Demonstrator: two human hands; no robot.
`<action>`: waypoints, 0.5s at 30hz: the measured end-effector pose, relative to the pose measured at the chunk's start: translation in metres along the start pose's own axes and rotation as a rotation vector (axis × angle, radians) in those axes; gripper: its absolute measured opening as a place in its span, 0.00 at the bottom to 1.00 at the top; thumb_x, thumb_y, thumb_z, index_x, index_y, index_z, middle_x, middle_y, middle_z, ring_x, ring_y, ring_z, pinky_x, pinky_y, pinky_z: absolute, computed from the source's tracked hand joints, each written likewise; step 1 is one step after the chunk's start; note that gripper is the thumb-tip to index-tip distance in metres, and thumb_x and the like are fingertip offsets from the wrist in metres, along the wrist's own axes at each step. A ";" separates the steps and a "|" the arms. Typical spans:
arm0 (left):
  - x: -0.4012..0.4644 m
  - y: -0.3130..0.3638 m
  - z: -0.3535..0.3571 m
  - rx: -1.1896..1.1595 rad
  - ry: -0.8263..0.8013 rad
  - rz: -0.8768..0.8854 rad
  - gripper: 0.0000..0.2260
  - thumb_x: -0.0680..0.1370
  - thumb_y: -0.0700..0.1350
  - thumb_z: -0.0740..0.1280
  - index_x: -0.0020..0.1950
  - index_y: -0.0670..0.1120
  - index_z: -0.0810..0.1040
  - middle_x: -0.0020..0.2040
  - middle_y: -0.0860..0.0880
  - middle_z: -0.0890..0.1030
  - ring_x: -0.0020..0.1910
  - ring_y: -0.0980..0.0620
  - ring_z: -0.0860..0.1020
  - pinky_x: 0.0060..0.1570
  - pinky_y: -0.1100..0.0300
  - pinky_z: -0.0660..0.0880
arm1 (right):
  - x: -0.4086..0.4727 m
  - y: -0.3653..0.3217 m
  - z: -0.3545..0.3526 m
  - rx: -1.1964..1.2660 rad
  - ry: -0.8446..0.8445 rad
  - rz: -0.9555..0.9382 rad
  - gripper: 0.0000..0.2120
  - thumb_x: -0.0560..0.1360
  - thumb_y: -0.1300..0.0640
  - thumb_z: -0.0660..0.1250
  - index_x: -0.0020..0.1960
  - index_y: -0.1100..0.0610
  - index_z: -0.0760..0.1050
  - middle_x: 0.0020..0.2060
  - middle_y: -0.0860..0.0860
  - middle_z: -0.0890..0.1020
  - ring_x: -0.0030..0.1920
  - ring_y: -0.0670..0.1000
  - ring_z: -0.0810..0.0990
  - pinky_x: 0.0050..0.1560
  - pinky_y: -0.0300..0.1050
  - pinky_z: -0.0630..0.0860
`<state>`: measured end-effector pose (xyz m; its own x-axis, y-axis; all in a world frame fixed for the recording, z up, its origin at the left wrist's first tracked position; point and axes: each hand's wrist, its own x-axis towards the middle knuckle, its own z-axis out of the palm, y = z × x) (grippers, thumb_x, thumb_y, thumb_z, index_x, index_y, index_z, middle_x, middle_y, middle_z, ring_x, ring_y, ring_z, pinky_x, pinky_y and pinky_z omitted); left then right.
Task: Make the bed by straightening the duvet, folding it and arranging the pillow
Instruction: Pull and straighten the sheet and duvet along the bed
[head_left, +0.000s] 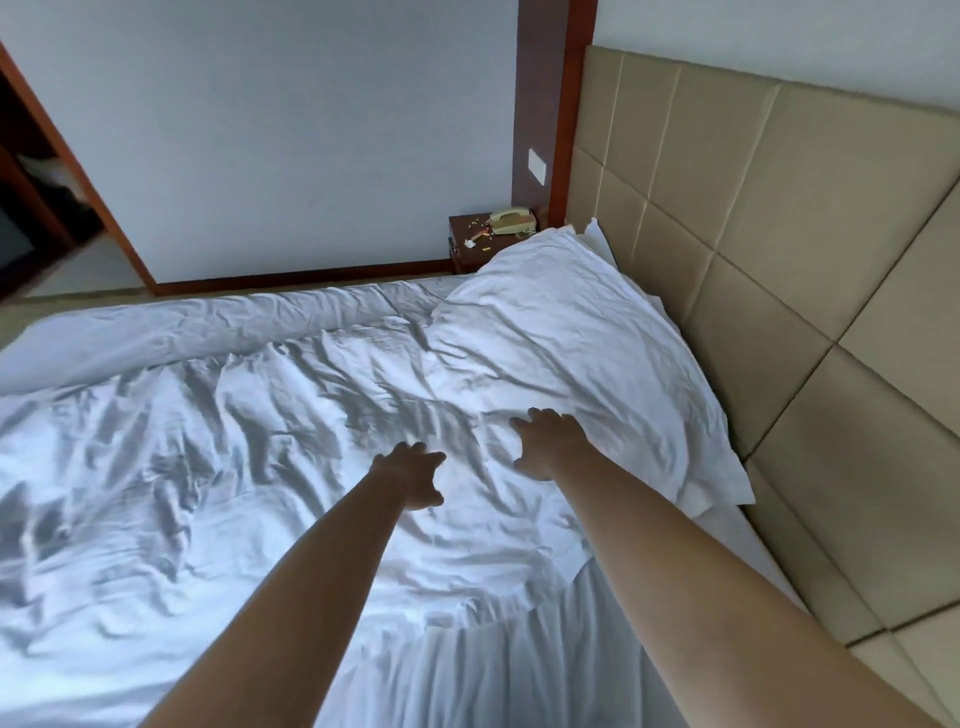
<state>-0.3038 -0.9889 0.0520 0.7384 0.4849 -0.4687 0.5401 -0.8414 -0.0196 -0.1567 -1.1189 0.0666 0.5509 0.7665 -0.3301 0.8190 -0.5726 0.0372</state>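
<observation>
No writing, label, brand or number can be read anywhere in this view. The telephone (513, 220) on the bedside table (462, 235), up at about twelve o'clock, is too small and blurred to show any digits, and the white wall plate (537, 166) just above it looks blank.

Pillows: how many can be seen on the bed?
1. A white pillow lies against the headboard, beside the right hand. More may lie beneath it, since white edges show behind.
</observation>
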 end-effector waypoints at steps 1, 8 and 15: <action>-0.012 -0.013 0.011 0.003 -0.005 0.003 0.32 0.76 0.54 0.65 0.77 0.53 0.57 0.76 0.47 0.58 0.75 0.47 0.56 0.70 0.47 0.62 | -0.009 -0.019 0.004 0.003 -0.015 -0.003 0.28 0.78 0.49 0.60 0.76 0.51 0.57 0.73 0.54 0.61 0.73 0.55 0.60 0.71 0.51 0.58; -0.085 -0.095 0.080 0.013 -0.062 0.009 0.32 0.75 0.52 0.66 0.77 0.53 0.58 0.76 0.46 0.58 0.74 0.46 0.58 0.68 0.47 0.63 | -0.054 -0.137 0.040 -0.018 -0.100 -0.054 0.27 0.78 0.51 0.59 0.76 0.51 0.57 0.73 0.54 0.61 0.72 0.56 0.60 0.69 0.51 0.60; -0.104 -0.150 0.120 -0.061 -0.123 -0.018 0.33 0.76 0.51 0.67 0.77 0.52 0.56 0.76 0.47 0.57 0.74 0.46 0.58 0.67 0.47 0.64 | -0.050 -0.196 0.062 -0.065 -0.189 -0.095 0.28 0.78 0.49 0.61 0.76 0.51 0.57 0.72 0.54 0.62 0.72 0.55 0.61 0.68 0.50 0.62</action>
<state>-0.5099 -0.9417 -0.0021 0.6754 0.4633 -0.5737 0.5789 -0.8151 0.0232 -0.3543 -1.0630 0.0172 0.4361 0.7442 -0.5058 0.8775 -0.4762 0.0559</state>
